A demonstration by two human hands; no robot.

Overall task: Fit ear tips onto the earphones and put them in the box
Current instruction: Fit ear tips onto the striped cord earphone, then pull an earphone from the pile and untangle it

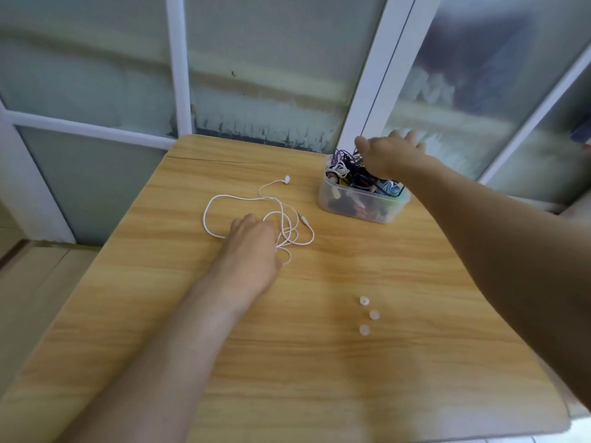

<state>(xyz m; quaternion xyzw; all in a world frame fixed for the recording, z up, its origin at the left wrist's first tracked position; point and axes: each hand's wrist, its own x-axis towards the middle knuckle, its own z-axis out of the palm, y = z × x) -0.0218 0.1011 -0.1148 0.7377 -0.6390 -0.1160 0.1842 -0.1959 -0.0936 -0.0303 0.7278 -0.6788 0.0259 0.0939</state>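
We see the wooden table with much free surface near us; its far edge meets the glass wall. Our left hand rests on the tangled white earphones, fingers curled at the cable (whether it grips, we cannot tell). Our right hand reaches over the one plastic box at the far right, touching the cables inside; its hold is unclear. Three ear tips lie between both arms.

Two bare forearms (no sleeves)
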